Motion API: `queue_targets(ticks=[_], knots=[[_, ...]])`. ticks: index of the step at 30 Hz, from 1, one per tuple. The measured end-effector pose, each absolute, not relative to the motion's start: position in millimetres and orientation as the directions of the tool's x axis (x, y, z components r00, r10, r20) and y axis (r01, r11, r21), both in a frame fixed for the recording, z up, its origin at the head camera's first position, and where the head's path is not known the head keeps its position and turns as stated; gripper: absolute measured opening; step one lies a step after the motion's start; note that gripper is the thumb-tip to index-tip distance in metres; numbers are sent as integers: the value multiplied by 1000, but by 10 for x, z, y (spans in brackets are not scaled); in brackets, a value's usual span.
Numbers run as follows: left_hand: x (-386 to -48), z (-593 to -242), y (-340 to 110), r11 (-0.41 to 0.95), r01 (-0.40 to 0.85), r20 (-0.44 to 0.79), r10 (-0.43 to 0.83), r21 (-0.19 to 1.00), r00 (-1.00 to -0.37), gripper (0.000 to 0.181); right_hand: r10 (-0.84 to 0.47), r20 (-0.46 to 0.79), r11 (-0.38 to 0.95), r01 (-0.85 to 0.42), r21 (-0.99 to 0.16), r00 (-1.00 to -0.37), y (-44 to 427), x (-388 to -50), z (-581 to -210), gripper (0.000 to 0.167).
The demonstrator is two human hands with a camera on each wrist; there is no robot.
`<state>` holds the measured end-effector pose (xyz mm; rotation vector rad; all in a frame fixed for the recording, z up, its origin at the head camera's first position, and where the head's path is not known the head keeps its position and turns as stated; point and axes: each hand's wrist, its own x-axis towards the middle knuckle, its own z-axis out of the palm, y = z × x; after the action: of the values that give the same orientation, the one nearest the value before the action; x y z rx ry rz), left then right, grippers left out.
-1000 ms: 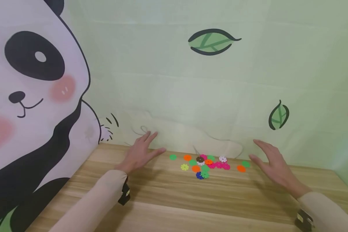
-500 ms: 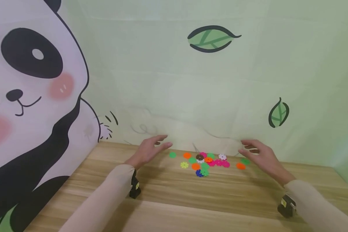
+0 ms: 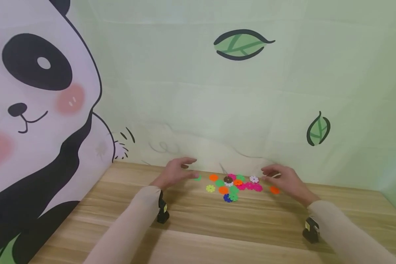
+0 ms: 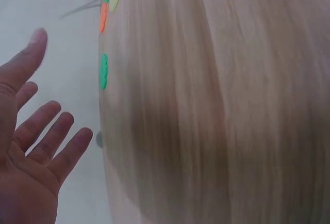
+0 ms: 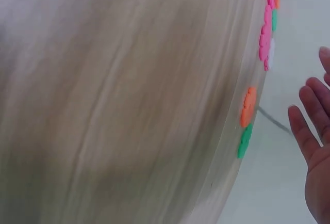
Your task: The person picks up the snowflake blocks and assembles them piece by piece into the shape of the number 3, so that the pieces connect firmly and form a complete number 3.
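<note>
Several flat, notched plastic discs lie in a loose group near the back edge of the wooden table, among them a yellow disc (image 3: 210, 188), a blue disc (image 3: 228, 198) and a brown disc (image 3: 228, 179). My left hand (image 3: 175, 173) hovers at the group's left, its thumb partly covering a green disc (image 3: 198, 178) in the head view. At the right end my right hand (image 3: 285, 179) hangs above the table near an orange disc (image 3: 275, 190) and hides a green disc (image 5: 245, 141) from the head view. Both hands have loosely spread fingers and hold nothing.
Behind the wooden table (image 3: 198, 216) hangs a pale green cloth backdrop (image 3: 171, 73) with printed leaves. A large printed panda (image 3: 36, 110) fills the left side. Each wrist wears a small black camera, like the left one (image 3: 163, 211).
Both hands have moved inward toward the discs, the left one rightward and the right one leftward. The discs have stayed in place.
</note>
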<state>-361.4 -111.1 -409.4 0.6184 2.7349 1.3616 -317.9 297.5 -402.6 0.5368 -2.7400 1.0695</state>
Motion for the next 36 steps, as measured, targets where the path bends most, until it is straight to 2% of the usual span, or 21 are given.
queue_targets(ticks=[9, 16, 23, 36], knots=[[-3657, -4237, -1118, 501, 290, 96, 378, 815, -921, 59, -317, 173, 716, -355, -601, -933, 2882, -3331, -4140, 21], [-3693, -4277, -1076, 497, 287, 90, 384, 819, -919, 50, -301, 88, 752, -293, -591, -950, 2858, -3344, -4191, 21], [-3724, -4341, -1005, 547, 248, 86, 304, 800, -949, 34, -286, 39, 769, -254, -586, -958, 2842, -3329, -4189, 24], [-3759, -4396, -878, 608, 223, 109, 219, 762, -970, 27, -279, 36, 784, -250, -568, -960, 2826, -3352, -4229, 21]])
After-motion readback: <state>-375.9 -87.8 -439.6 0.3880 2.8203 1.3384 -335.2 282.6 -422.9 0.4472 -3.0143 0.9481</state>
